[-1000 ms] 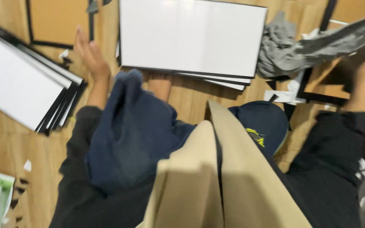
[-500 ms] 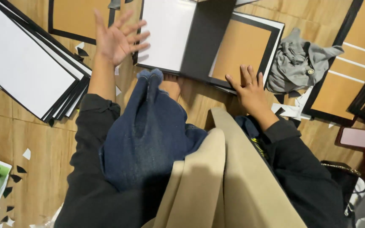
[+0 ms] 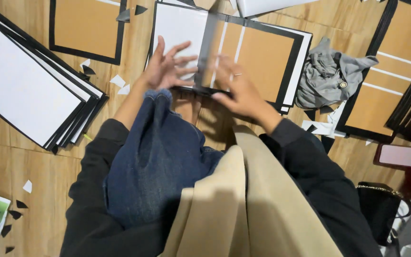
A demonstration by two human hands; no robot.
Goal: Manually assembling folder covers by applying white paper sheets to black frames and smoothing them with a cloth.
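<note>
1. Left hand [image 3: 167,66] – fingers spread open, laid flat on the white sheet of the black-edged board [image 3: 262,62].
2. Right hand [image 3: 236,88] – blurred; fingers seen loosely open on the board's brown panel, nothing gripped.
3. Board is found on the wooden floor [image 3: 5,157], just beyond the denim knee [image 3: 158,157].
4. Grey cloth [image 3: 331,76] is seen just beside its right edge; stacked white boards [image 3: 24,90] are noted far left.

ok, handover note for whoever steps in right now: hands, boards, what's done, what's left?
Left hand: open, fingers spread, flat on the white panel of the folder board in front of the knees.
Right hand: open, pressing near the board's dark centre strip; blurred.
Done: by the look of it, a stack of boards lies at left.
Left: brown, black-edged boards lie at right and top left. A grey cloth lies beside the board.
</note>
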